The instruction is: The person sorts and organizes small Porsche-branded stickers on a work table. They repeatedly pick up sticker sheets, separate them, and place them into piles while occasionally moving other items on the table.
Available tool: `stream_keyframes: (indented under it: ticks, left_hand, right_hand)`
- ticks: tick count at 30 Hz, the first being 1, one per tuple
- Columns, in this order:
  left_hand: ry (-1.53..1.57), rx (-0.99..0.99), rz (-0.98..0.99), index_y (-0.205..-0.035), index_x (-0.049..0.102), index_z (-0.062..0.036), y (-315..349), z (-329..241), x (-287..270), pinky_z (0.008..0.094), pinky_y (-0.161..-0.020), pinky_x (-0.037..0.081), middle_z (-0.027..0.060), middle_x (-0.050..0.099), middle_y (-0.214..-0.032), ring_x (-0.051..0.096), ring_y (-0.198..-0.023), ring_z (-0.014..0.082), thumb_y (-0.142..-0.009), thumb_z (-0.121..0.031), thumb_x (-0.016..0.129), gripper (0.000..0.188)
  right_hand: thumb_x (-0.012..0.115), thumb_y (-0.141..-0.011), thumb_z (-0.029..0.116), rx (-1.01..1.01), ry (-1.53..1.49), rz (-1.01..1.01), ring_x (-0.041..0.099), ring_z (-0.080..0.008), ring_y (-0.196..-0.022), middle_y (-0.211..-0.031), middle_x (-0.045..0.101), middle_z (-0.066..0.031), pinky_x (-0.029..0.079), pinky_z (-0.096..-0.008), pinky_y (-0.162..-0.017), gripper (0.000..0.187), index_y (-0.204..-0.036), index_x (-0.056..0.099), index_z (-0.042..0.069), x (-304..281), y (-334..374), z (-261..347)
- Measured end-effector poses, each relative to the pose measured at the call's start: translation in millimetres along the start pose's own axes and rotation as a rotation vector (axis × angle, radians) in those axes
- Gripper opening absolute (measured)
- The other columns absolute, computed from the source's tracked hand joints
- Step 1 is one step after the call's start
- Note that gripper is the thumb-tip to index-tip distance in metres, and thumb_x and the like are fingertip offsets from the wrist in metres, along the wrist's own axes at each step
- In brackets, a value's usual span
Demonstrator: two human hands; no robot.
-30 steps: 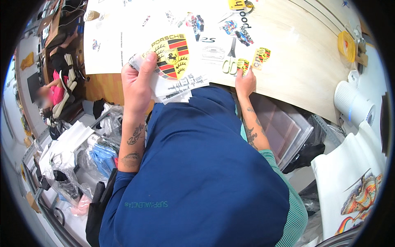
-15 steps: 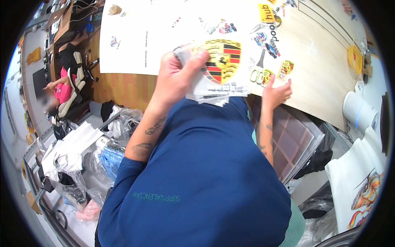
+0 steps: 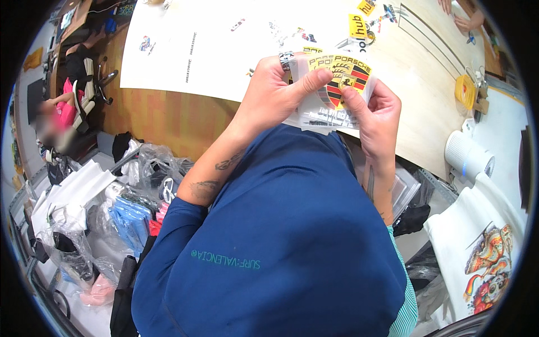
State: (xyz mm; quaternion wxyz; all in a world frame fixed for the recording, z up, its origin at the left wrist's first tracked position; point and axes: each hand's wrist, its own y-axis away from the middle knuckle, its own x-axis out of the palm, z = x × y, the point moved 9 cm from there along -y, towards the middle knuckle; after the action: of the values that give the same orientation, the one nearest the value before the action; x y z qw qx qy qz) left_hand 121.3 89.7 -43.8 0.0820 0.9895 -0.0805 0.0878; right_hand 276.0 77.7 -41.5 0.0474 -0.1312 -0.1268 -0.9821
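Both of my hands hold a small stack of translucent printed film sheets (image 3: 314, 115) in front of my chest, over the near edge of the table. Each visible print is a yellow, red and black shield crest, with dark lettering below. The sheets are slightly fanned, so several crests overlap. My left hand (image 3: 278, 92), with a patterned ring, closes on the left side of the stack, thumb on top. My right hand (image 3: 380, 118) pinches the right side, its thumb pressed on the front crest and its fingers curled behind.
Colourful small prints lie on the white tabletop (image 3: 168, 50) beyond my hands. Another person's hand (image 3: 467, 23) rests at the far right. A yellow tape roll (image 3: 465, 91) and a white perforated roll (image 3: 470, 154) are at right. Bagged clothes (image 3: 132, 219) fill the lower left; a person sits beyond.
My right hand has left the small prints on the table and now grips the right side of the film stack. The stack has shifted right and its crests are fanned out.
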Motion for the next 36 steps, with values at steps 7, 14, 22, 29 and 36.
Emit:
stream_keyframes:
  ticks: [7,14,22,29,36]
  left_hand:
    - [0.155,-0.014,-0.029,-0.105,0.068,0.0043,0,-3,-2,0.0247,-0.069,0.052,0.0074,0.071,-0.091,0.064,-0.080,0.0090,-0.094,-0.023,0.063,0.029]
    - [0.200,0.010,-0.078,-0.104,0.067,0.0055,-6,-14,-15,0.0251,-0.071,0.054,0.0094,0.071,-0.093,0.066,-0.081,0.0101,-0.094,-0.022,0.063,0.029]
    - [0.143,-0.009,-0.077,-0.100,0.069,0.0047,-11,-15,-17,0.0238,-0.064,0.054,0.0085,0.071,-0.087,0.065,-0.074,0.0091,-0.091,-0.023,0.069,0.029]
    - [0.121,-0.015,-0.120,-0.097,0.070,0.0042,-11,-10,-23,0.0229,-0.062,0.052,0.0067,0.071,-0.084,0.064,-0.072,0.0073,-0.091,-0.027,0.069,0.032]
    - [0.138,-0.027,-0.120,-0.098,0.070,0.0042,-12,-5,-24,0.0225,-0.062,0.051,0.0062,0.070,-0.083,0.063,-0.074,0.0065,-0.094,-0.031,0.064,0.036]
  right_hand:
    - [0.068,-0.087,0.000,-0.210,-0.013,-0.173,0.067,-0.0136,-0.088,-0.102,0.068,-0.0127,0.053,-0.0245,-0.079,0.030,-0.114,0.057,-0.006,-19,2,16]
    - [0.061,-0.094,0.009,-0.285,-0.264,-0.311,0.065,-0.0118,-0.084,-0.100,0.068,-0.0106,0.053,-0.0235,-0.072,0.022,-0.112,0.059,-0.004,-52,-5,21]
    - [0.065,-0.093,0.012,-0.120,-0.052,-0.119,0.063,-0.0074,-0.075,-0.093,0.070,-0.0089,0.050,-0.0201,-0.066,0.022,-0.108,0.063,-0.004,-21,-7,6]
    - [0.063,-0.092,0.008,-0.147,0.013,-0.186,0.064,-0.0085,-0.081,-0.094,0.069,-0.0101,0.051,-0.0219,-0.072,0.019,-0.105,0.064,-0.006,-11,-12,9]
    - [0.061,-0.094,0.008,-0.156,-0.024,-0.183,0.063,-0.0080,-0.081,-0.095,0.069,-0.0098,0.050,-0.0212,-0.073,0.018,-0.105,0.065,-0.006,-3,-9,11]
